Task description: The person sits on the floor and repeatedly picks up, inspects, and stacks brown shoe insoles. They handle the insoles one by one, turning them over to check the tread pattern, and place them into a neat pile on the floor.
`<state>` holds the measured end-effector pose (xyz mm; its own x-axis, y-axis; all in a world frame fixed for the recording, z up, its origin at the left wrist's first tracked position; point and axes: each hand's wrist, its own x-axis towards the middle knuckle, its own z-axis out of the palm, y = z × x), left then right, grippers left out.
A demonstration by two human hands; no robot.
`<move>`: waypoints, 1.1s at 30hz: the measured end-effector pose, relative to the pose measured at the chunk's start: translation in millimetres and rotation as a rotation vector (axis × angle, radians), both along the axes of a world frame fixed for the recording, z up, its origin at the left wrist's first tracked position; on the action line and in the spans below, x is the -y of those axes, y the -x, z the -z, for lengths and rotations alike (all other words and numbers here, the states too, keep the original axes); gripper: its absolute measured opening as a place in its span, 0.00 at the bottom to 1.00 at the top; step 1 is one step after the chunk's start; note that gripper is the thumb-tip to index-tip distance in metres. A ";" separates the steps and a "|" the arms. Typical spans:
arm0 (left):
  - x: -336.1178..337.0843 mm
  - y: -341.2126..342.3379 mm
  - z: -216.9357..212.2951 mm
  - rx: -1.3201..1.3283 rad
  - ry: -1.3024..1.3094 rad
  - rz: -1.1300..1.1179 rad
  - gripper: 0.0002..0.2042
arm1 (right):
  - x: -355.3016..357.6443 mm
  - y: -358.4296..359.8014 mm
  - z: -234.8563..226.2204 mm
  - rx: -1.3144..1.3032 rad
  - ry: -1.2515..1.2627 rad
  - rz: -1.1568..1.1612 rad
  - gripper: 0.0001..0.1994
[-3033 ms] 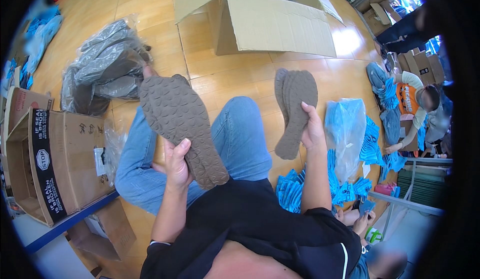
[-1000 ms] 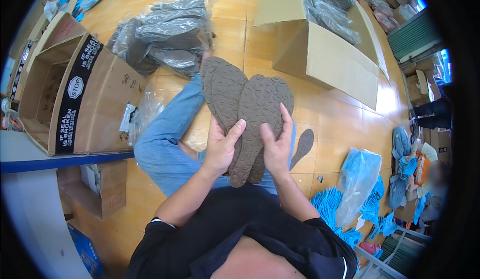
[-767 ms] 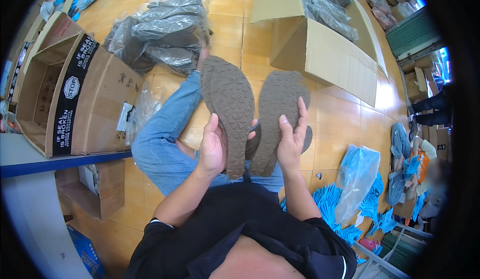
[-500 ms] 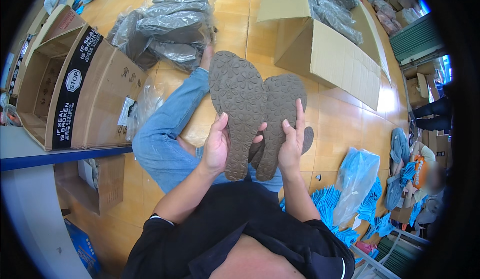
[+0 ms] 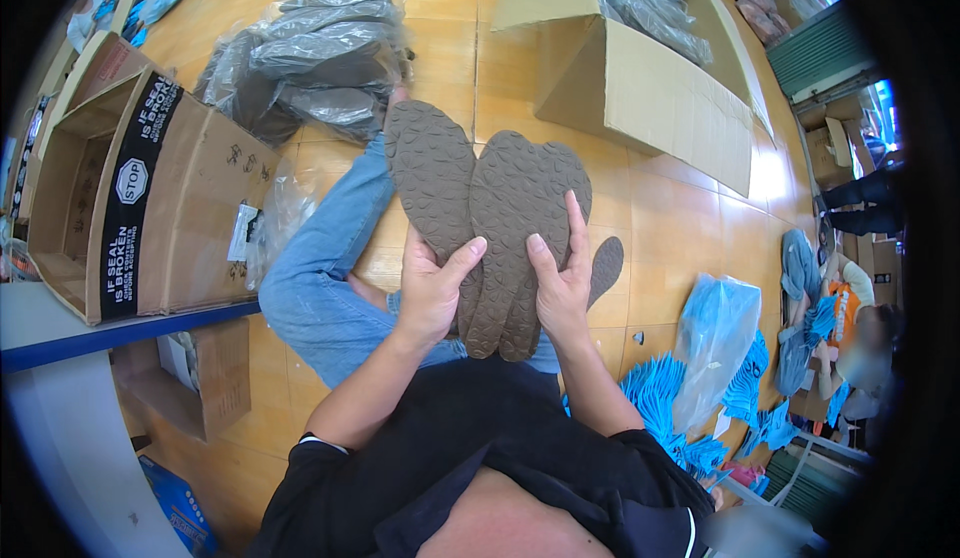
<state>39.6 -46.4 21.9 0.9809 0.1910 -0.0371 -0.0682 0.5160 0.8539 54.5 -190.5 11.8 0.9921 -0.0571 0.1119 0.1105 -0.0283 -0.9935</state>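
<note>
Since half a second ago we have brought the two brown shoe soles closer, so the right sole now overlaps the edge of the left sole, both held tread-up above our lap. Biggest risk, as we judge it: the soles are long and floppy, gripped only at the heel ends, so the toe ends could sag or fan apart and the pair slip out of line. Our left hand is closed on the left sole's heel, thumb pressed on the right one; our right hand clasps the right sole from its outer edge, fingers spread along it. A third sole on the wooden floor behind the right hand could get mixed in. Smaller still, the bagged soles and open carton crowd our knee.
</note>
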 end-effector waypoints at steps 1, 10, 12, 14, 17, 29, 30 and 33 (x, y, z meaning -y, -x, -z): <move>-0.9 0.5 1.0 -0.052 0.056 0.010 0.21 | 2.3 -1.0 0.4 0.009 0.041 0.000 0.32; -13.6 2.4 13.7 -0.206 0.436 0.286 0.26 | 41.4 -14.1 -0.8 -0.048 -0.130 0.090 0.32; -9.9 3.5 18.1 -0.220 0.420 0.310 0.24 | 40.0 -9.1 1.9 -0.097 -0.228 0.083 0.33; -6.1 5.4 22.2 -0.267 0.372 0.297 0.23 | 38.0 -3.1 4.7 -0.135 -0.269 0.079 0.34; -6.7 10.2 25.8 -0.251 0.344 0.255 0.21 | 35.2 3.5 8.6 -0.203 -0.312 0.064 0.35; -20.0 21.5 27.8 -0.238 0.239 0.169 0.21 | 30.3 9.3 13.1 -0.244 -0.304 -0.027 0.38; -20.3 21.2 27.8 -0.233 0.230 0.168 0.21 | 30.8 8.7 12.9 -0.233 -0.298 -0.034 0.38; -21.3 20.3 28.0 -0.221 0.211 0.167 0.20 | 31.8 6.9 12.1 -0.220 -0.251 -0.034 0.38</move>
